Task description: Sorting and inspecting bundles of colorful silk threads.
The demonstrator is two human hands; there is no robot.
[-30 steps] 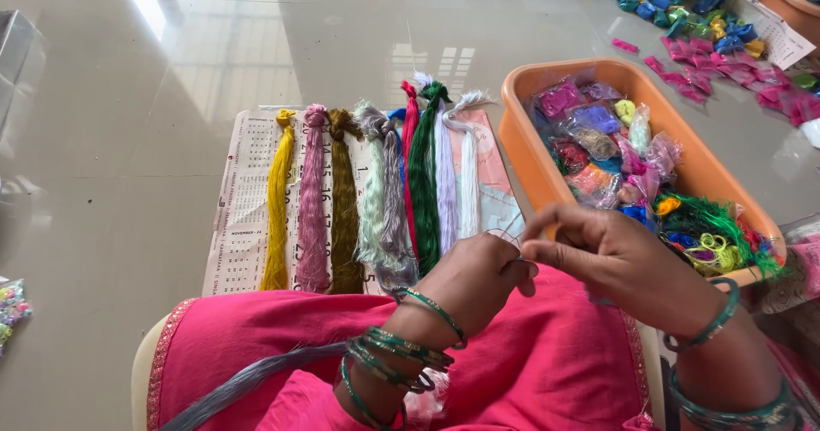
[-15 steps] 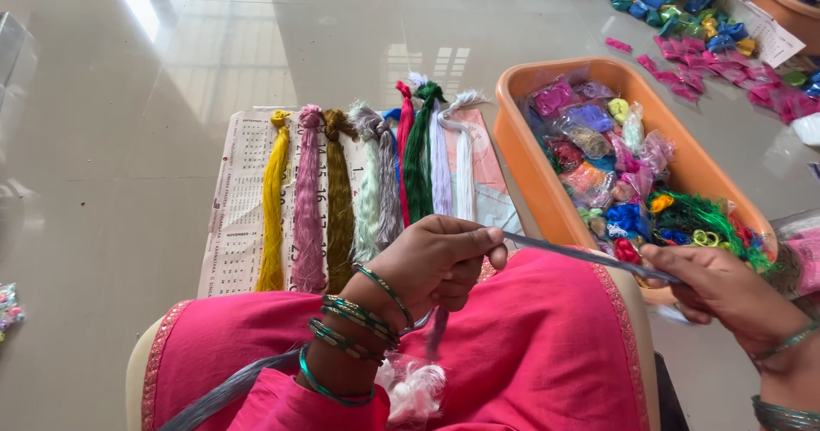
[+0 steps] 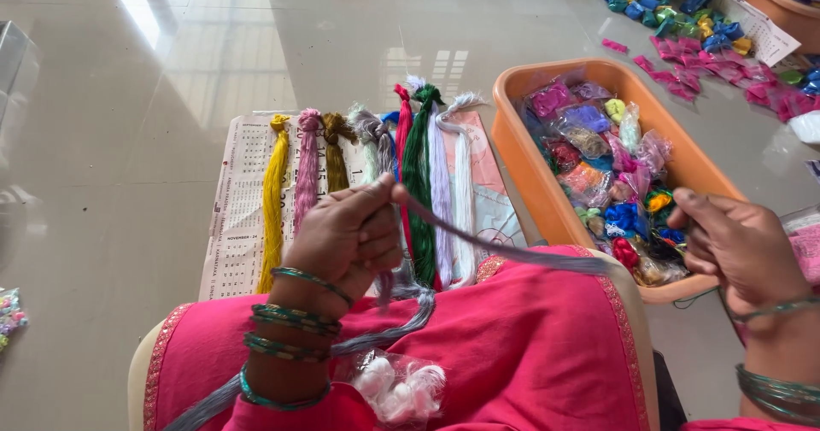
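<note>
Grey thread — far end hidden.

My one view comes from the camera on my head, tilted steeply down over my pink-clothed lap and facing forward across the glossy grey tiled floor. It sits close: my left hand and right hand fill the lower frame, wrists cut by the bottom edge.
</note>
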